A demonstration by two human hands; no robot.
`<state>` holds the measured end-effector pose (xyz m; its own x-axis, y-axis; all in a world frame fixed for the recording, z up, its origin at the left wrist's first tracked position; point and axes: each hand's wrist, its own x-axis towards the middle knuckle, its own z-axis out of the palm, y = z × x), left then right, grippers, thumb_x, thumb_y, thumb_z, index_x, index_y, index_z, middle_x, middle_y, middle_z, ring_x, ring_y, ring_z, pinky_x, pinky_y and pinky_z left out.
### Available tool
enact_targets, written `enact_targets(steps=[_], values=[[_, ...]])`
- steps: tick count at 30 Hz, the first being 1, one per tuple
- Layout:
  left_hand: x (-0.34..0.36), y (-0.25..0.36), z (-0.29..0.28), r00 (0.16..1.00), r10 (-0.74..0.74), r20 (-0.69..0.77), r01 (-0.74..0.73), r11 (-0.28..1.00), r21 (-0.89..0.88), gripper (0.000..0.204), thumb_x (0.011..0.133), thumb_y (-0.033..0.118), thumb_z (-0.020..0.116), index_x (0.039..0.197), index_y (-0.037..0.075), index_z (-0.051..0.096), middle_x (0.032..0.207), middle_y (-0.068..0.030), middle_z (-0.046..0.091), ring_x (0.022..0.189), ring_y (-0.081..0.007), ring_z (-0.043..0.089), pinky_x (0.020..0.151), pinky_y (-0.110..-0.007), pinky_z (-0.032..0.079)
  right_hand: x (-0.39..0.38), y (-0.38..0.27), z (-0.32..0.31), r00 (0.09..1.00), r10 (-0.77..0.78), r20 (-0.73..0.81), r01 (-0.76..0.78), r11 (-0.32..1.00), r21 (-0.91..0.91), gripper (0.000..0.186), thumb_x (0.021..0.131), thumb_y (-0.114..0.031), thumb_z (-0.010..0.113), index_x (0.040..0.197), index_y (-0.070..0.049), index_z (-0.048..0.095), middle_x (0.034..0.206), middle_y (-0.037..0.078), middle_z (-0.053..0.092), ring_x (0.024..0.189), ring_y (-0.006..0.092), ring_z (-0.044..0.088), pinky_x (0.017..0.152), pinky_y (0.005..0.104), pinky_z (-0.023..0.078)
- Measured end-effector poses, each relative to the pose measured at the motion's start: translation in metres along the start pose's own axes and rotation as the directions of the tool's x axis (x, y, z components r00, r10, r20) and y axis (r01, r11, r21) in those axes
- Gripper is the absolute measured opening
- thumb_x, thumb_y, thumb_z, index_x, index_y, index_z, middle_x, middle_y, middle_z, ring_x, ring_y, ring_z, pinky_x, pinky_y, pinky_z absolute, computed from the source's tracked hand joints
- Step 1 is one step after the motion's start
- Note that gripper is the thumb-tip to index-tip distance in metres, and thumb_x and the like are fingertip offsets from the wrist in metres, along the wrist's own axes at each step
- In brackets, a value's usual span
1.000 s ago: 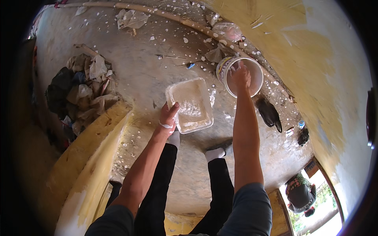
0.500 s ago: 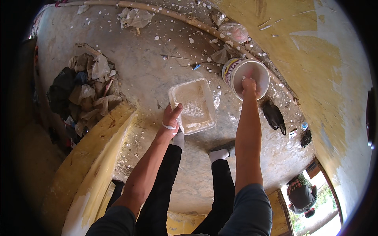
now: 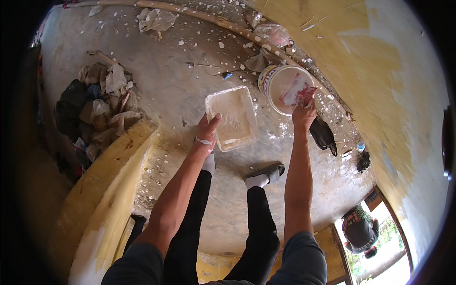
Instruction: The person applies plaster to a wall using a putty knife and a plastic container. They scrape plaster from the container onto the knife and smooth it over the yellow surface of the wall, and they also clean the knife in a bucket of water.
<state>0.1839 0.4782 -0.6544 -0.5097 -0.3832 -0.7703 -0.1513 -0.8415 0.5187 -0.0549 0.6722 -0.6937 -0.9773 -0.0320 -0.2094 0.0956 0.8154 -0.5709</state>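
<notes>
My left hand (image 3: 207, 131) grips the left side of a pale rectangular plastic tray (image 3: 239, 114), smeared with whitish residue, its thumb over the rim. To the right is a white bucket (image 3: 278, 102) with a printed outer side, tilted toward me. My right hand (image 3: 304, 111) is closed on a flat red thing smeared with white (image 3: 297, 90), held at the bucket's mouth over its near right rim; I cannot tell exactly what this thing is. A black plastic bag (image 3: 323, 137) lies just right of that hand.
A heap of rubbish bags (image 3: 99, 109) lies left, beside a low yellow ledge (image 3: 102, 175). A long pole (image 3: 199, 14) runs along the paint-spattered floor by the yellow wall (image 3: 365, 71). My slippered foot (image 3: 266, 175) is below. A person in dark clothing (image 3: 358, 228) is at the bright doorway.
My right hand has drawn back from inside the bucket to its near rim, bringing the red thing into clearer view. The tray in my left hand has shifted slightly upward in the picture.
</notes>
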Motion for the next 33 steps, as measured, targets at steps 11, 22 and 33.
enact_targets(steps=[11,22,33], values=[[0.000,-0.016,0.009,1.000,-0.002,0.016,0.002,0.999,-0.044,0.058,0.081,0.033,0.069,0.128,0.008,0.047,0.118,-0.0021,0.056,0.111,-0.0152,0.048,0.097,-0.035,0.037,-0.030,-0.036,-0.039,0.990,-0.142,-0.003,0.140,0.974,0.177,0.015,0.087,-0.008,0.058,0.095,0.004,0.058,0.082,0.011,0.065,0.068,0.0160,0.059,0.061,0.0292,0.046],[-0.009,-0.008,0.027,0.998,-0.012,0.060,0.016,0.997,-0.070,0.056,0.085,0.031,0.067,0.129,0.006,0.046,0.114,-0.0029,0.057,0.108,-0.0148,0.050,0.096,-0.033,0.038,-0.107,-0.107,-0.081,0.868,-0.412,0.279,0.302,0.882,0.363,0.013,0.086,-0.011,0.060,0.092,0.000,0.056,0.074,0.013,0.061,0.051,0.0223,0.056,0.047,0.0346,0.044],[-0.013,-0.009,0.030,0.998,0.052,0.033,-0.047,0.991,-0.123,0.057,0.084,0.032,0.067,0.130,0.006,0.046,0.118,-0.0032,0.056,0.108,-0.0141,0.050,0.094,-0.031,0.040,-0.100,-0.090,-0.057,0.845,-0.419,0.332,0.407,0.907,0.110,0.034,0.074,0.002,0.060,0.108,0.003,0.056,0.085,0.024,0.062,0.077,0.0443,0.061,0.066,0.0431,0.050]])
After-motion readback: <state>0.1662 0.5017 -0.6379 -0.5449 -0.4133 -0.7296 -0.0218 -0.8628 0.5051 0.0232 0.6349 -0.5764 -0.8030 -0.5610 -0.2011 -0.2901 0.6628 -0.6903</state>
